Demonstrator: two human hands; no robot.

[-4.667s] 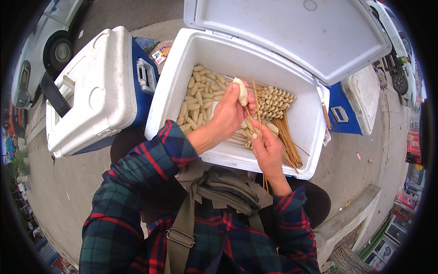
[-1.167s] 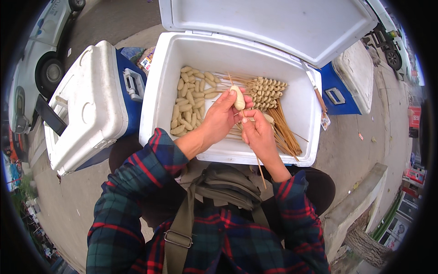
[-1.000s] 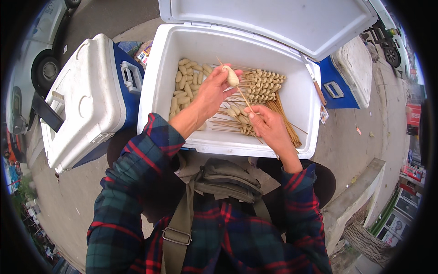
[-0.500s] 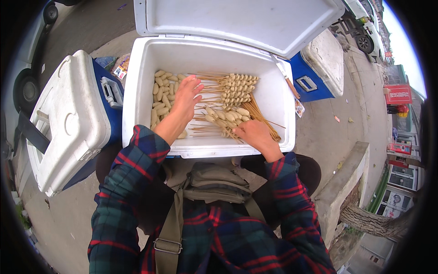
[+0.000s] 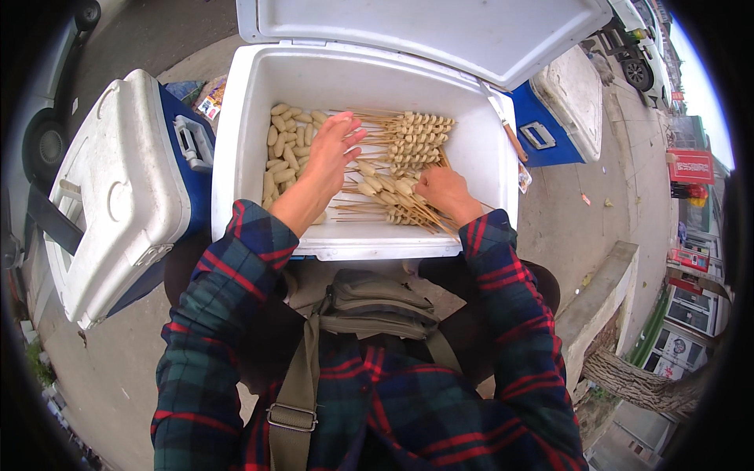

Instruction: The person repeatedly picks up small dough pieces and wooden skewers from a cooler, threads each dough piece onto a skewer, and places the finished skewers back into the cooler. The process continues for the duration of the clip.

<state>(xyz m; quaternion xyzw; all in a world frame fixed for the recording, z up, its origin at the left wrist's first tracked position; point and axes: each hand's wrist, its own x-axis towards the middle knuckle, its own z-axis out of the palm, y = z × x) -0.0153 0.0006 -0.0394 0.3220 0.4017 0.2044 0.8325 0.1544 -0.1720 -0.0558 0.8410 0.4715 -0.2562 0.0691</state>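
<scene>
An opened white cooler box (image 5: 369,253) stands before me. Inside, loose pale sausages (image 5: 281,145) lie along the left wall. Skewers of notched pale pieces (image 5: 422,133) are stacked toward the right, their thin sticks pointing left. Several uncut pale sausages (image 5: 379,186) rest over the nearer skewers. My left hand (image 5: 331,153) hovers between the loose sausages and the stick ends, fingers extended and holding nothing. At the right end of the uncut sausages, my right hand (image 5: 444,192) is closed with curled fingers; what lies within its grip is hidden.
A knife with a wooden handle (image 5: 515,144) lies on the cooler's right rim. The raised lid (image 5: 424,31) leans away at the back. Blue-and-white coolers stand left (image 5: 118,196) and right (image 5: 561,110). A low concrete ledge (image 5: 597,290) runs at right.
My right hand has moved up and its fingers have drawn in at the uncut sausages. My left hand stays raised over the stick ends. The whole view has shifted slightly.
</scene>
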